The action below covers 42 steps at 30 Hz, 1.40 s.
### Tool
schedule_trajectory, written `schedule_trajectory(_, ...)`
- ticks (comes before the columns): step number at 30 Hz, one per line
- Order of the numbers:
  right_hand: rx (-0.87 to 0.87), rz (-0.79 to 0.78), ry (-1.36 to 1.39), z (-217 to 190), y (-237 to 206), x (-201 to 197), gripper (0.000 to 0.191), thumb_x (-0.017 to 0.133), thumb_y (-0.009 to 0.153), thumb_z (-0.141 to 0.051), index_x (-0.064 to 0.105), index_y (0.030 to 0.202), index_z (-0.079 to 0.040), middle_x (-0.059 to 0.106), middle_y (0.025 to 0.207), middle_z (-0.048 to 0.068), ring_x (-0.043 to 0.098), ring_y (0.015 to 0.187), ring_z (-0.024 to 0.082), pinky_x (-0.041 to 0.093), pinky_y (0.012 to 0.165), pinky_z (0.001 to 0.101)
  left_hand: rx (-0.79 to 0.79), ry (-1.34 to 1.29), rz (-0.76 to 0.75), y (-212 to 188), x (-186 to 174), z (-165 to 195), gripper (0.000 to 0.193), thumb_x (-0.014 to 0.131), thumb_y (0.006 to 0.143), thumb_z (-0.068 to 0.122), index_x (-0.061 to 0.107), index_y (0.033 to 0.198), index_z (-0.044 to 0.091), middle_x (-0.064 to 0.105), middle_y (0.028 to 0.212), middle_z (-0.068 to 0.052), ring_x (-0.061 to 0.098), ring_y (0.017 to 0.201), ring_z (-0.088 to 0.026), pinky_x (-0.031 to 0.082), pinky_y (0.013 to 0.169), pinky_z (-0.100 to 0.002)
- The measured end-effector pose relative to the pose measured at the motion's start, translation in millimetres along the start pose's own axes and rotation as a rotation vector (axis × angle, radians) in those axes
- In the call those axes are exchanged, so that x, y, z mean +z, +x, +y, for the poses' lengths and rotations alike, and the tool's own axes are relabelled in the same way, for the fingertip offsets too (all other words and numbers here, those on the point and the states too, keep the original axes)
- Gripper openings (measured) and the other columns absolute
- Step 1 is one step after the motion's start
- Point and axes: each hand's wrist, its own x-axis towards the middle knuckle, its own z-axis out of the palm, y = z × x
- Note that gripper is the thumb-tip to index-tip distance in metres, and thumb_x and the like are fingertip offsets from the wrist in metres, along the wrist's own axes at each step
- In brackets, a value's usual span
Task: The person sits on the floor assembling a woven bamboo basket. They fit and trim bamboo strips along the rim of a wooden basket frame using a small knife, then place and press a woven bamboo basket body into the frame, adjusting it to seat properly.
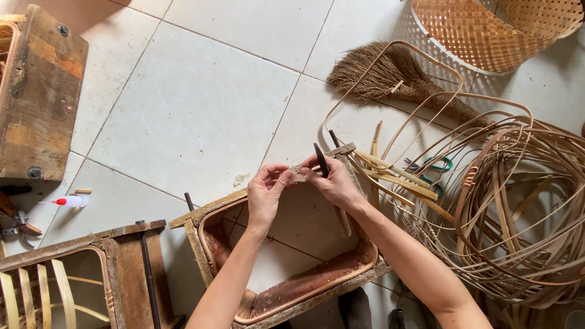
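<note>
Two bare hands are seen from above, brought close together over a pale tiled floor (195, 109). The left hand (265, 194) and the right hand (334, 181) are both pinched on a small, thin bamboo strip (297, 173), which is held between the fingertips. The strip's long axis runs roughly left to right, tilted slightly upward toward the right. A dark-bladed knife (321, 159) is also gripped in the right hand, its blade pointing up and away from the person; the handle is mostly hidden by the palm.

Directly beneath the hands lies a rectangular wooden frame mould (286, 298) with rounded inner corners, lined by a bent bamboo rim; only bare tile is seen inside it. At the lower left, a second wooden frame (122, 244) is partly cut off, with pale bamboo slats inside. A worn wooden box (39, 91) sits at the upper left. A small glue bottle with a red tip (70, 201) lies near it.

To the right, a large tangled coil of bamboo strips (518, 207) is spread out, with green-handled scissors (436, 167) half buried in it. A fibre brush (390, 76) and a woven basket (487, 30), cropped by the edge, lie beyond.
</note>
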Motion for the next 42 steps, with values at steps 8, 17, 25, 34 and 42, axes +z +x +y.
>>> schedule_trajectory(8, -0.046, -0.022, -0.243, -31.9, -19.6, 11.9, 0.019, 0.079, 0.088, -0.017, 0.068, 0.100, -0.006, 0.064, 0.077, -0.006, 0.054, 0.065, 0.002, 0.047, 0.058, 0.0198, -0.007, 0.064, 0.115, -16.5, -2.9, -2.6, 0.031, 0.077, 0.091, 0.024, 0.070, 0.112, 0.001, 0.074, 0.094, -0.006, 0.069, 0.082, -0.011, 0.056, 0.075, -0.026)
schedule_trajectory(17, -0.162, 0.059, -0.182, -39.5, -26.0, 10.7, 0.007, 0.069, 0.095, -0.008, 0.064, 0.094, -0.004, 0.070, 0.094, -0.001, 0.052, 0.063, 0.002, 0.047, 0.055, 0.0227, -0.221, -0.462, -0.109, -17.2, -10.9, -24.4, 0.066, 0.083, 0.079, 0.032, 0.054, 0.131, 0.004, 0.073, 0.098, -0.009, 0.077, 0.085, -0.023, 0.065, 0.075, -0.037)
schedule_trajectory(25, -0.755, 0.194, -0.642, -47.9, -29.3, -1.1, 0.020, 0.071, 0.084, 0.003, 0.060, 0.099, -0.004, 0.070, 0.113, 0.011, 0.072, 0.082, 0.023, 0.059, 0.068, 0.0333, -0.320, -0.531, -0.065, -23.9, -21.3, -23.8, 0.053, 0.077, 0.089, 0.028, 0.055, 0.130, 0.003, 0.076, 0.102, -0.011, 0.077, 0.091, -0.024, 0.065, 0.077, -0.037)
schedule_trajectory(34, -0.851, -0.136, -0.803, -23.2, -35.8, 6.2, 0.027, 0.066, 0.082, 0.001, 0.064, 0.107, -0.008, 0.069, 0.127, 0.004, 0.076, 0.095, 0.022, 0.061, 0.075, 0.0335, -0.306, -0.524, -0.040, -33.3, -19.4, -10.7, 0.039, 0.073, 0.091, 0.014, 0.058, 0.127, 0.005, 0.077, 0.105, -0.013, 0.076, 0.090, -0.020, 0.064, 0.080, -0.033)
schedule_trajectory(42, -0.601, -0.349, -0.797, -41.2, -40.1, 2.2, 0.044, 0.073, 0.075, -0.001, 0.068, 0.117, -0.016, 0.068, 0.130, -0.002, 0.075, 0.091, 0.025, 0.062, 0.071, 0.0353, -0.220, -0.401, -0.050, -43.4, -17.9, -31.0, 0.034, 0.071, 0.095, 0.004, 0.061, 0.127, 0.002, 0.076, 0.102, -0.011, 0.072, 0.087, -0.014, 0.059, 0.077, -0.026)
